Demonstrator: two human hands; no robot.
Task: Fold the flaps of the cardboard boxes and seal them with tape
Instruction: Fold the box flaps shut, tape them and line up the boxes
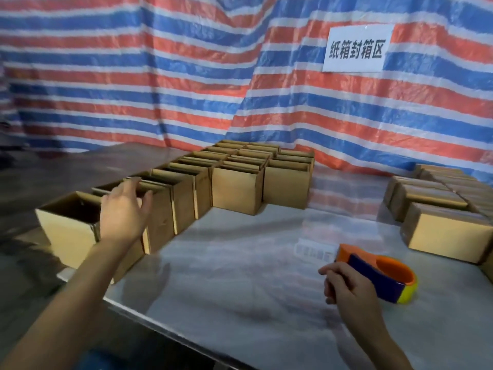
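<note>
My left hand (124, 209) is stretched out toward ten o'clock, and its fingers (145, 202) are spread wide over the row of open boxes (170, 193); it is at the top edge of one open box, but I cannot tell if it really touches the cardboard, because the hand is blurred. These open boxes stand upright, side by side, in a line that goes from nine o'clock up to twelve o'clock, where more of them stand together in a block (264, 166). The nearest one, the open box at the table corner (66, 225), is at nine o'clock and I can see its dark inside. My right hand (349, 287) is at four o'clock, with the fingers curled in narrowly, just beside the tape dispenser (384, 273); whether the fingertips grip its near end or only lie against it, I cannot tell. The dispenser is orange, dark blue and yellow, and it lies on the shiny table (240, 263). At two to three o'clock the closed boxes (442, 231) are stacked together, well apart from the open ones. Behind the table hangs a striped tarp (160, 76) in red, blue and white, with a white sign (357, 49) at one o'clock.
</note>
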